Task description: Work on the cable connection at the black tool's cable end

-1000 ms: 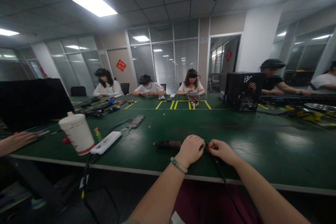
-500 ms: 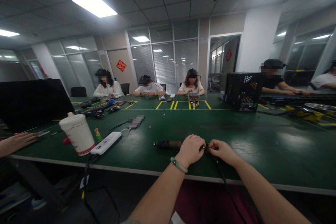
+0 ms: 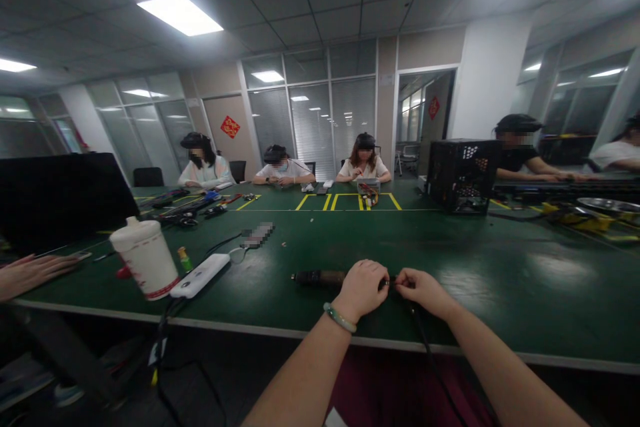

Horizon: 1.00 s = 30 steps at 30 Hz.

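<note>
A dark electric screwdriver (image 3: 320,277) lies along the green tabletop, its narrow tip pointing left. My left hand (image 3: 364,285), with a jade-coloured bangle at the wrist, is wrapped over its rear part and hides that stretch. Just to the right, the fingers of my right hand (image 3: 417,288) pinch the end of a black cable (image 3: 423,327) at the tool's back end. Whether the plug is seated cannot be made out. From beneath my right hand the cable drops over the table's front edge.
To the left stand a white cup (image 3: 145,259), a small green bottle (image 3: 185,259) and a white power strip (image 3: 201,276). A monitor (image 3: 60,193) and a co-worker's hand (image 3: 37,273) are at far left. Across the green table (image 3: 320,233) sit several people; a black computer case (image 3: 465,177) stands back right.
My hands keep nearly the same hold on the screwdriver and the cable. The view has shifted slightly. At far left the co-worker's hand has moved a little.
</note>
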### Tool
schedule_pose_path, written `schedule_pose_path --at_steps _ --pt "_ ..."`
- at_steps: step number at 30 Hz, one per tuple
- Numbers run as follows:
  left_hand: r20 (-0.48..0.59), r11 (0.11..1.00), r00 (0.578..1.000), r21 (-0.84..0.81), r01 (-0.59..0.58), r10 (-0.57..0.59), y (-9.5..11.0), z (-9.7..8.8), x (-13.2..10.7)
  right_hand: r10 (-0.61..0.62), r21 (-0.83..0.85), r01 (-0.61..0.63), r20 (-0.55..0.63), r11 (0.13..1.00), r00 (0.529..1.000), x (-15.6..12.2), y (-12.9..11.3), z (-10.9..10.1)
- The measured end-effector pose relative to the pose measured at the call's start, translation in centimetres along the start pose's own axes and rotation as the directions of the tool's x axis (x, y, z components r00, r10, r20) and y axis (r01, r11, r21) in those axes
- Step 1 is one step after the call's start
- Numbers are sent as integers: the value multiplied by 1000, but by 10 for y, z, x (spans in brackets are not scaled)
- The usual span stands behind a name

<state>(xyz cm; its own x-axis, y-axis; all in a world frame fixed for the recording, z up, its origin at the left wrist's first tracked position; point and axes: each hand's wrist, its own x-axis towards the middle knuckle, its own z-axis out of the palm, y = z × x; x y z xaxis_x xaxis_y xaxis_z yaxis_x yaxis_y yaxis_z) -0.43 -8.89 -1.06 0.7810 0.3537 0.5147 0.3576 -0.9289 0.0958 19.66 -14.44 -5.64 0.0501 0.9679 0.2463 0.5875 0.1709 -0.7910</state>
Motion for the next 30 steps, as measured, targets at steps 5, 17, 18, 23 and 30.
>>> schedule_pose_path --at_steps 5,17,18,23,30 --pt "-3 1000 1000 -13 -14 14 -2 2 0 7 -4 -7 10 1000 1000 -1 -1 -1" --pt "68 1000 998 26 -1 -1 -4 4 0 28 22 -29 43 999 999 -4 -10 -3" --pt "62 1000 998 27 3 -5 -4 4 0 30 17 -31 41 999 999 -4 -11 -3" --pt "50 1000 999 8 21 -21 -3 4 0 30 -12 -30 18 999 999 -4 -9 -1" --pt "57 998 996 -6 69 -69 -3 7 2 65 -51 -65 -6 997 998 -2 -6 1"
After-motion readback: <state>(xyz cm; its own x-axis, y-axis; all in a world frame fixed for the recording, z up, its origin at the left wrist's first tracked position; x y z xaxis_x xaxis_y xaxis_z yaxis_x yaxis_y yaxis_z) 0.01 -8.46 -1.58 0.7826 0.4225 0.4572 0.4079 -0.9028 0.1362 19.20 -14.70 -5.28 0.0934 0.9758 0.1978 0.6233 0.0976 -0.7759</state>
